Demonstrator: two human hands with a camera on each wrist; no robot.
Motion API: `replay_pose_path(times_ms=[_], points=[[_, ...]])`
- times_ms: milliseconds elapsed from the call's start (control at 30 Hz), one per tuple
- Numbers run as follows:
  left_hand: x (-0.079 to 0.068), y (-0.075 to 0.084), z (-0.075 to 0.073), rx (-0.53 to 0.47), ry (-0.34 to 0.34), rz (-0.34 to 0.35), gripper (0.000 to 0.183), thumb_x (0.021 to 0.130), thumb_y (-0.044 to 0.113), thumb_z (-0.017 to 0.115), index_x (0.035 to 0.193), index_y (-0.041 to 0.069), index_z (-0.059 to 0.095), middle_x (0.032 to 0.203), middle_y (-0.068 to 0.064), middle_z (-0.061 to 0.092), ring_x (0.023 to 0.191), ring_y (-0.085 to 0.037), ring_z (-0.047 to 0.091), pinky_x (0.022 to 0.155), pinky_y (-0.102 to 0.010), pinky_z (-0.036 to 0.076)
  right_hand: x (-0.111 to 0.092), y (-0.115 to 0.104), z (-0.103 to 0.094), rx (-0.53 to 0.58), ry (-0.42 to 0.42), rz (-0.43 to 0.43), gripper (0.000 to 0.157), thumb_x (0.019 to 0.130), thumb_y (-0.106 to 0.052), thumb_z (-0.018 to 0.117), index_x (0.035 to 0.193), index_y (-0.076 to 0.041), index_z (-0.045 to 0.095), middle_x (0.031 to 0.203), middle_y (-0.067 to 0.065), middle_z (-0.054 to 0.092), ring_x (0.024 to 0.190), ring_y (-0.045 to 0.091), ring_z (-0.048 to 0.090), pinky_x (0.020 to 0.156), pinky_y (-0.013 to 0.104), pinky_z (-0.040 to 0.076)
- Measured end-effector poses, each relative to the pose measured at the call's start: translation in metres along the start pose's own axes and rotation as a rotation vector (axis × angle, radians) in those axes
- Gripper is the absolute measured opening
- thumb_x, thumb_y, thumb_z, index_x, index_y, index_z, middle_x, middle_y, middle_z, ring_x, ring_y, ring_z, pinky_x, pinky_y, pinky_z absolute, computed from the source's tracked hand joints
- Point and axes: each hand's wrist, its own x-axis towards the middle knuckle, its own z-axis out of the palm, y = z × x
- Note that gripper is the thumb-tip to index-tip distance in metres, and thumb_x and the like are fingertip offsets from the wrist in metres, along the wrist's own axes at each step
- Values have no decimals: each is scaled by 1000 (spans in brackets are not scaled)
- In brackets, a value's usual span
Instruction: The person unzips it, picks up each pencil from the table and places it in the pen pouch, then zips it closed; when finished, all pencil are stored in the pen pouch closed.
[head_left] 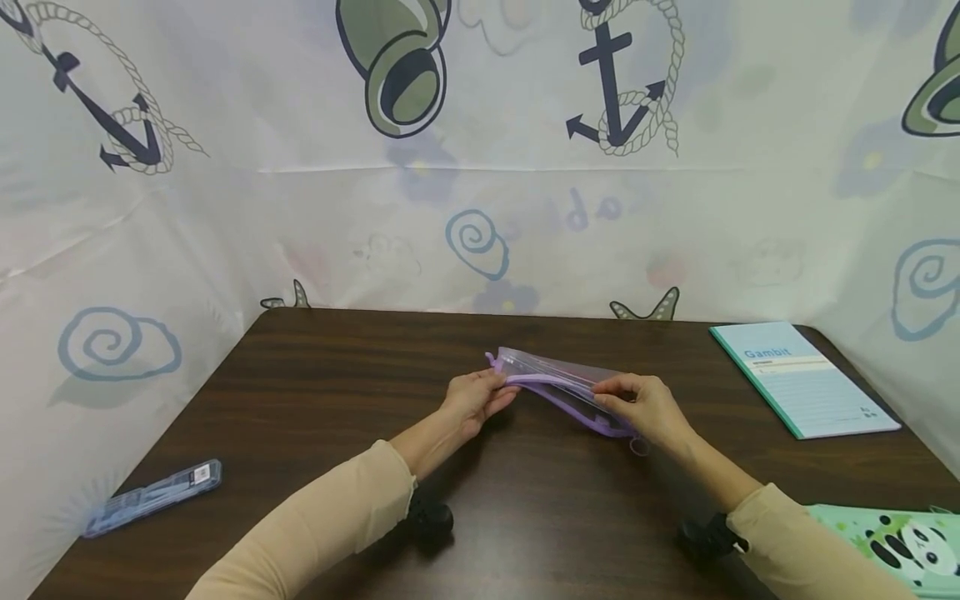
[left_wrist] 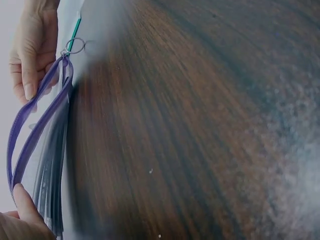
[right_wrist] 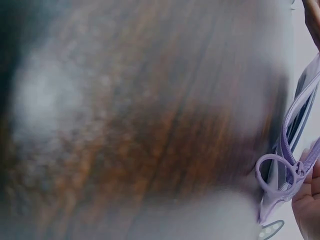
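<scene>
Above the table, both hands hold a clear zip pouch (head_left: pixel 558 367) with a purple zipper band. My left hand (head_left: pixel 472 400) pinches its left end, thumb on the band, as the left wrist view also shows. At the right end my right hand (head_left: pixel 647 408) pinches the far edge of the opening between thumb and fingers. The two zipper sides (left_wrist: pixel 37 137) stand apart, so the mouth gapes. Slender dark items (left_wrist: pixel 52 175) show through the clear wall. From the right end hangs a round purple zipper pull (right_wrist: pixel 274 175).
A notebook (head_left: pixel 806 379) marked "Gambit" lies at the back right. In the front right corner is a green panda-print case (head_left: pixel 900 542), partly behind the right sleeve. A translucent blue narrow box (head_left: pixel 153 497) lies at the left edge. Printed curtains (head_left: pixel 337 225) enclose the dark wooden table (head_left: pixel 337 367).
</scene>
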Motion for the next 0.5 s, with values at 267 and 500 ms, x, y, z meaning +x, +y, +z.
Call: replay_pose_path(times_ms=[267,500], points=[[0,-4,-1,-5,5,1,28,93,-4,52,120,-12,51,66,-4,65,61,-8,65,61,-18,57,-4,-2,0,-1,-10,25,15,86,-8,67,97,1,71,98,15,70,81,10,61,65,17,51],[-1,-3,1,-39,19,11,27,92,-5,52,119,-11,51,64,-2,64,59,-6,64,59,-16,56,-11,-1,-5,-31,52,147,21,88,-13,66,104,0,69,102,16,67,81,11,58,64,16,50]])
